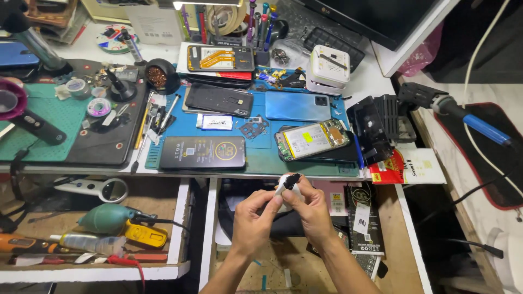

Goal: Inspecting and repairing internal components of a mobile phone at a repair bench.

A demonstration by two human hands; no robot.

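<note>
Head view shows you pinching a small white wad with a black smudge (289, 184), likely a cotton or tissue pad, between both hands just below the front edge of the workbench (180, 173). Your left hand (254, 215) is closed on its lower left side with thumb and fingertips, and your right hand (311, 209) grips it from the right, fingers curled over the top. Both hands hover above an open drawer (397, 239) holding dark packets and a keyboard-like part. Just above your hands, on the blue repair mat (261, 158), an opened phone with its yellow-labelled battery showing (311, 139) lies tilted, and a dark phone with a gold ring on its screen (202, 152) lies to its left. Farther back rest a blue phone back (297, 106) and a black phone back (219, 99). To your left, a second open drawer (177, 218) holds a green air blower (106, 219) and a yellow tool (146, 234). At far right lies a blue-handled hot-air wand (463, 114).
</note>
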